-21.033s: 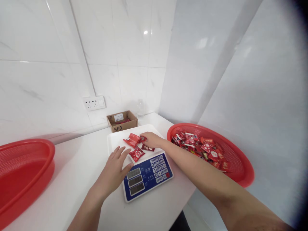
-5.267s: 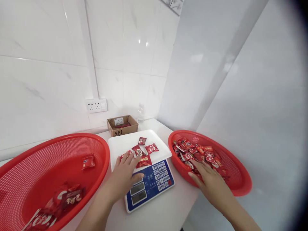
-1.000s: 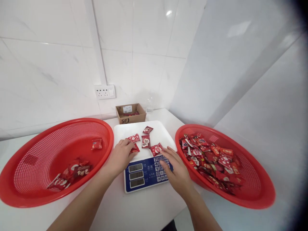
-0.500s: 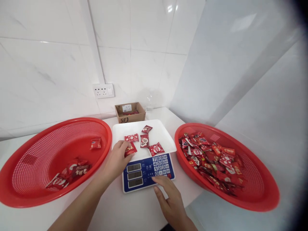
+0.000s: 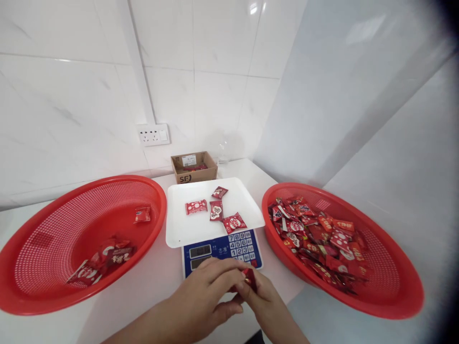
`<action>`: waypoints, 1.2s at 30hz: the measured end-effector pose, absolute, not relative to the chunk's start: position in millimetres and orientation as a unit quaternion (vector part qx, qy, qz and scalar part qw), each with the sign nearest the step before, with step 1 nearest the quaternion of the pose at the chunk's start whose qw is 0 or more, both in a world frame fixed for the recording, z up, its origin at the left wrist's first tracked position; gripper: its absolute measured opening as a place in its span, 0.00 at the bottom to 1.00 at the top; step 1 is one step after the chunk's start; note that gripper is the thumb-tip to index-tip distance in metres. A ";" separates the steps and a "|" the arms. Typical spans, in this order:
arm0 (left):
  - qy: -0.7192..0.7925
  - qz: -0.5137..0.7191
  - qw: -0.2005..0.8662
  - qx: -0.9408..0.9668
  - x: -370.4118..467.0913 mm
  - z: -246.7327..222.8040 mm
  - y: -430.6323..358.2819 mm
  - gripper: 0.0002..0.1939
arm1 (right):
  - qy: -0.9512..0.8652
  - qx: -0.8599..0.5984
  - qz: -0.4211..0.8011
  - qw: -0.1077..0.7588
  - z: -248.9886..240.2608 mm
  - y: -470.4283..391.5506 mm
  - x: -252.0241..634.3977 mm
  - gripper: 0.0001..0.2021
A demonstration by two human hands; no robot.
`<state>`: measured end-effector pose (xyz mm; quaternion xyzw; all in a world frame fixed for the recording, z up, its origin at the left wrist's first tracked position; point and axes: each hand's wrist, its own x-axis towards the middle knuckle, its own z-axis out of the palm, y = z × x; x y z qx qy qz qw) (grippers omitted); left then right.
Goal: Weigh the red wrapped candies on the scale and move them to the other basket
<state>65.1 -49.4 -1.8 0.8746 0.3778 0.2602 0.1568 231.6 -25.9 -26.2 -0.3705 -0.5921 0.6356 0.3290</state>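
Note:
My left hand (image 5: 206,294) and my right hand (image 5: 266,297) meet in front of the scale, both closed around a small red candy packet (image 5: 250,278). Fingers cover most of that packet. Behind them the blue keypad of the digital scale (image 5: 247,247) is partly hidden by my left hand. On its white weighing tray (image 5: 193,231) lie a dotted red packet (image 5: 196,206), a dark red packet (image 5: 219,192) at the back, a packet with white lettering (image 5: 216,210) in the middle and another red packet (image 5: 234,222) at the front right.
At the left stands a red plastic basket (image 5: 46,243) with several candy packets. Another red basket (image 5: 390,267), on the right, holds a large heap of them. An open cardboard box (image 5: 195,176) sits behind the scale, near the tiled wall and a socket (image 5: 153,134).
My left hand has lifted the red candy packet off the tray's front and brought it down to my right hand. My right hand has closed on it too.

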 end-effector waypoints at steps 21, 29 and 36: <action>0.533 0.112 0.051 0.837 43.9 5.1 36.5 0.28 | -0.745 -0.630 0.044 0.214 -49.1 26.8 323.7 0.26; 0.543 0.017 0.071 0.837 63.3 7.6 52.6 0.34 | -0.764 -0.616 0.016 0.188 -44.3 24.8 324.9 0.25; 0.568 0.007 0.054 0.821 51.3 10.6 34.1 0.35 | -0.780 -0.598 -0.014 0.183 -50.2 25.6 327.5 0.25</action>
